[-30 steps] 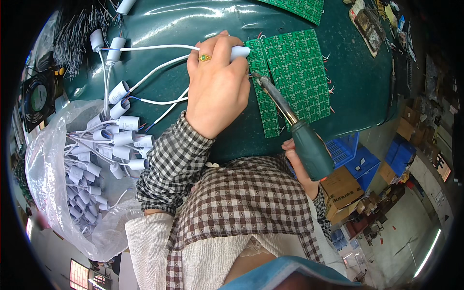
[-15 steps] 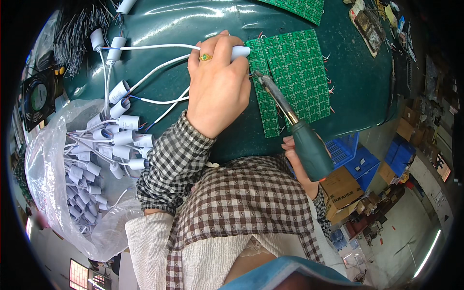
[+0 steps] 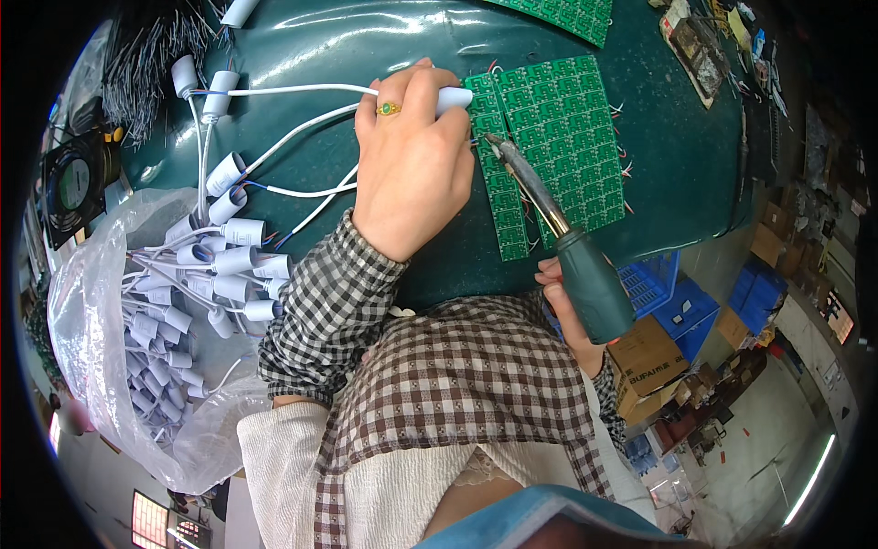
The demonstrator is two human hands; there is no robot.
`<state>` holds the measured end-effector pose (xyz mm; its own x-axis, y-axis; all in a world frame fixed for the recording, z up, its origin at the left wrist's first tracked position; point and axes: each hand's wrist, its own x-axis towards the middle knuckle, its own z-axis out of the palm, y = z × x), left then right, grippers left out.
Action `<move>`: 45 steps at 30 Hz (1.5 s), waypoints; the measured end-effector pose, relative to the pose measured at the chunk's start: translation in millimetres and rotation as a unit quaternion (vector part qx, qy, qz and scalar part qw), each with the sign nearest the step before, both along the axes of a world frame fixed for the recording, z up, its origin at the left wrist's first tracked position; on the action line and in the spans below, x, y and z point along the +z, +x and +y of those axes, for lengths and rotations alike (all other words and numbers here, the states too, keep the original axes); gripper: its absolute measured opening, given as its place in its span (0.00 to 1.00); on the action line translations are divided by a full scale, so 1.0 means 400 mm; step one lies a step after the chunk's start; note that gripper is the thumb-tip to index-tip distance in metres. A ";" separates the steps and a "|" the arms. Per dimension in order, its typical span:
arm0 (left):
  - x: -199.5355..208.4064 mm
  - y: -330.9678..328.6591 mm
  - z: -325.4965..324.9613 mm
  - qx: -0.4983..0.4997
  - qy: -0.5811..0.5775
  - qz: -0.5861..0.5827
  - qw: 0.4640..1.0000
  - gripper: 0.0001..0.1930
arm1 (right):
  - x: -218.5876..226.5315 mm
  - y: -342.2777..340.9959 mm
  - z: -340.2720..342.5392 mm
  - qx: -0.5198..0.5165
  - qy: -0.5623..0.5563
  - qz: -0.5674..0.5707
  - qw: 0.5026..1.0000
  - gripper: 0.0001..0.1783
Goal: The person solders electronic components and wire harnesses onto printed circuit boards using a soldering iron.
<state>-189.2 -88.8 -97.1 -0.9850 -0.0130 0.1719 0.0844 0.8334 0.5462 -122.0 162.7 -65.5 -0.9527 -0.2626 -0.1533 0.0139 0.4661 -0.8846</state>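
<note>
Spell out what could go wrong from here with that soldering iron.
1. The soldering iron has its tip close to the left hand; if hot, a slip might burn it.
2. The tip is at the narrow circuit board strip, right beside the wider circuit board panel; a stray stroke might mark either.
3. White cables lead under the left hand from among loose white cylindrical housings; a snag could disturb its hold.
</note>
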 end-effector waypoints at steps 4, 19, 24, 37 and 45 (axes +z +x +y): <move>0.003 -0.007 0.003 -0.007 0.004 0.005 1.000 0.05 | 0.008 -0.002 0.003 0.007 0.019 0.009 1.000 0.32; -0.013 -0.009 0.007 0.003 -0.003 0.035 0.999 0.05 | -0.004 0.010 0.000 -0.069 -0.091 -0.033 0.993 0.30; -0.016 -0.003 0.006 0.003 -0.011 0.031 0.999 0.06 | 0.010 -0.007 -0.003 -0.062 -0.147 -0.045 0.986 0.22; 0.064 0.111 -0.336 0.290 -0.111 0.100 0.945 0.11 | 0.003 -0.012 0.030 -0.054 -0.177 0.001 0.983 0.15; -0.005 0.060 -0.439 0.320 -0.087 0.119 0.936 0.16 | 0.027 -0.006 0.004 -0.087 -0.181 0.019 0.979 0.11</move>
<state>-165.3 -264.4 -99.3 -0.7179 -0.5390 0.4407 -0.3607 0.8293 0.4268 -124.5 164.2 -54.8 -0.9910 -0.1261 -0.0445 0.0300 0.1147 -0.9929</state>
